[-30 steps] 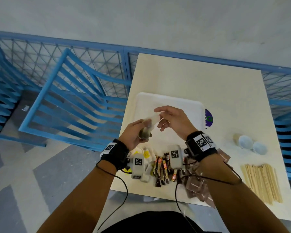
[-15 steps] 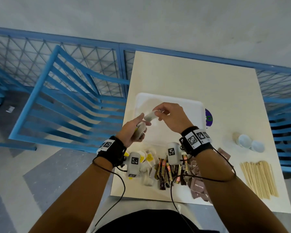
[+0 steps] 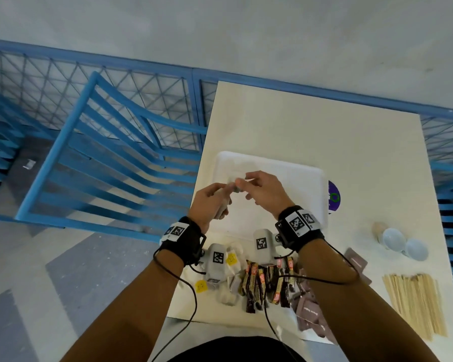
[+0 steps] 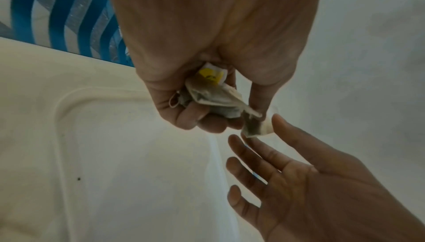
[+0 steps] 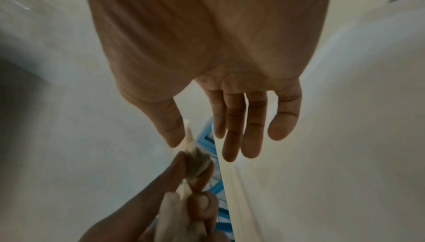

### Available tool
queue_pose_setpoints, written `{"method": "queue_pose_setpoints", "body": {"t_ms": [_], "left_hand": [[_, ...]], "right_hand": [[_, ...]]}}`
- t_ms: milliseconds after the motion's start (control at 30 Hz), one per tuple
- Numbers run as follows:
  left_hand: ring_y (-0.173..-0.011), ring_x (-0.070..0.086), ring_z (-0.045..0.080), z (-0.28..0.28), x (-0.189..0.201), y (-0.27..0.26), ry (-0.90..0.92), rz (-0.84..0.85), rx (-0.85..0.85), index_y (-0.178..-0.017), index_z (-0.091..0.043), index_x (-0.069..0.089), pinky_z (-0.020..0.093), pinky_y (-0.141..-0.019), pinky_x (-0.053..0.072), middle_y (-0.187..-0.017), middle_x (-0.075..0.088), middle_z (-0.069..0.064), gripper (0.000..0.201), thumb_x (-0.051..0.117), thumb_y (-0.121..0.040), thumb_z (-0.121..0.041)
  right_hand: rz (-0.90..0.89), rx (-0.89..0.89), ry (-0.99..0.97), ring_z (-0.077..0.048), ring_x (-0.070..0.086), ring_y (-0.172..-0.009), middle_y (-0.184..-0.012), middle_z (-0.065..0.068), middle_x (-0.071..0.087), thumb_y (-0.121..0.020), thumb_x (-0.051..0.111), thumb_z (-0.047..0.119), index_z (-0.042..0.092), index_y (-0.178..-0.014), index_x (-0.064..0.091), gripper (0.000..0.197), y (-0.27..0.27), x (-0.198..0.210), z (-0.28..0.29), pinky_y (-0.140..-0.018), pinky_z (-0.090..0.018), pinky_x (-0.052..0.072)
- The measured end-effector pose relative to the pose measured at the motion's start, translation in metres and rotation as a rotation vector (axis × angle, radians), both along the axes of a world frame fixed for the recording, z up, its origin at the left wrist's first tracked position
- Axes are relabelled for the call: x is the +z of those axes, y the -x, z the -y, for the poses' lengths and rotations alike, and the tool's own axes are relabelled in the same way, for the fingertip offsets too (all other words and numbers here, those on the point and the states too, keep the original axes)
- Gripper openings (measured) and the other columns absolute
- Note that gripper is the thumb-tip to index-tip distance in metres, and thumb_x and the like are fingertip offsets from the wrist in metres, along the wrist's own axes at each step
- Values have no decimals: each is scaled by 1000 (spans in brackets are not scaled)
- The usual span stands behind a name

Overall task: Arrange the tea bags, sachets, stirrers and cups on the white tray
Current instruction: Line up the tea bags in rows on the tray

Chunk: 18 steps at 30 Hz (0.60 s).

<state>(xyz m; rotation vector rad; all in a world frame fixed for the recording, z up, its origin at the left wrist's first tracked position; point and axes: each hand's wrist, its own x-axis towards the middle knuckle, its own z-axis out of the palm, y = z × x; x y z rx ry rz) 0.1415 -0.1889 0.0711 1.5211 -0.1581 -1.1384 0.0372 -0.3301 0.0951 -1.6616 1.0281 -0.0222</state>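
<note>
Tea bags [image 4: 214, 96] sit bunched in the left hand [image 3: 209, 202], whose fingers [image 4: 184, 118] curl round them above the white tray [image 3: 309, 176]. One tea bag [image 4: 255, 127] juts from the bunch, its far end pinched between thumb and forefinger of the right hand [image 3: 264, 192]; that hand's other fingers [image 5: 250, 124] stay straight. Behind both wrists on the tabletop [image 3: 311, 126] lie sachets [image 3: 270, 283]; stirrers [image 3: 416, 304] and cups [image 3: 403, 242] lie right of them.

Head view looks down from above; both wrist views closely share the white tray [image 3: 270, 163].
</note>
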Motion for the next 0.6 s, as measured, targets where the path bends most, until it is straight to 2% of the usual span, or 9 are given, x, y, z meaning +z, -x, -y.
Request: {"method": "queue_pose_setpoints", "body": {"t_ms": [100, 167, 267, 333, 433, 500, 600], "left_hand": [[-55, 51, 21, 2, -10, -6, -69, -5, 23, -91, -8, 69, 29, -50, 38, -75, 60, 8, 34, 72, -93, -41], [-57, 55, 21, 1, -17, -13, -122, -16, 29, -93, -11, 70, 30, -52, 41, -75, 63, 6, 38, 73, -90, -49], [-59, 60, 18, -2, -27, -24, -182, -39, 15, -102, -14, 70, 30, -56, 45, -79, 68, 3, 44, 75, -86, -55], [-60, 61, 18, -7, -33, -30, -198, -48, 12, -105, -12, 69, 30, -57, 45, -81, 68, 3, 43, 74, -88, -51], [-60, 60, 20, -17, -41, -39, -218, -56, 32, -101, -11, 68, 30, -57, 45, -79, 68, 3, 34, 74, -90, -43], [-58, 60, 19, -22, -45, -43, -237, -70, 54, -103, -9, 68, 29, -56, 44, -76, 68, 1, 32, 73, -92, -39], [-55, 58, 20, -28, -50, -48, -252, -92, 90, -107, -5, 67, 27, -51, 41, -75, 67, 3, 33, 73, -92, -33]], "right_hand": [[37, 25, 2, -12, 72, -71, -86, 3, 77, -91, 70, 35, 13, -101, 69, 24, -9, -16, -4, -59, -18, 46], [64, 16, -6, -12, 71, -67, -82, 1, 77, -93, 68, 24, 9, -96, 69, 15, -18, -24, -4, -56, -15, 45], [49, -1, 8, -12, 70, -65, -81, 0, 77, -92, 70, 24, 9, -93, 69, 15, -37, -35, 3, -54, -14, 45], [-6, -25, 36, -11, 71, -66, -82, 1, 77, -91, 71, 28, 12, -92, 70, 16, -52, -47, 12, -59, -18, 48], [-111, -30, 99, -19, 71, -82, -90, 0, 75, -89, 70, 36, 17, -93, 72, 19, -74, -65, 26, -77, -30, 54], [-171, -23, 116, -21, 65, -92, -96, 0, 71, -91, 69, 36, 14, -102, 73, 25, -84, -72, 32, -85, -31, 52], [-200, -37, 128, -21, 60, -93, -96, -5, 69, -92, 70, 29, 7, -103, 74, 25, -96, -77, 38, -87, -28, 49]]}}
